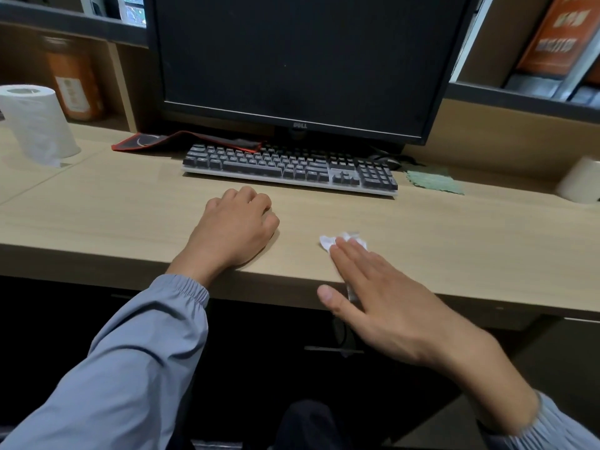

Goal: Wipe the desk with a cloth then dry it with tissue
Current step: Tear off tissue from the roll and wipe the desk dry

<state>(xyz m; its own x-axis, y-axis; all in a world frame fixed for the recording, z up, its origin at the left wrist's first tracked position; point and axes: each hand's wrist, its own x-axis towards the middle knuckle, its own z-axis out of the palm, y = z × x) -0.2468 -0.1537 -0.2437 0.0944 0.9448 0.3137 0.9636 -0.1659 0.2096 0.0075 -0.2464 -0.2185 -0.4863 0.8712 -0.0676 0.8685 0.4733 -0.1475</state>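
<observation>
My right hand (373, 293) lies flat with straight fingers on a crumpled white tissue (328, 241) near the front edge of the light wooden desk (113, 216). Most of the tissue is hidden under the palm; a bit shows past the fingertips. My left hand (237, 225) rests on the desk to the left of it, fingers curled under, holding nothing. A green cloth (433, 182) lies flat at the right end of the keyboard. A tissue roll (35, 121) stands at the far left of the desk.
A dark keyboard (289, 167) sits in front of a black monitor (302, 60). A red-edged mouse pad (181, 141) lies folded behind the keyboard. A second white roll (581, 181) stands at the right. Shelves with a jar (74, 79) and books are behind.
</observation>
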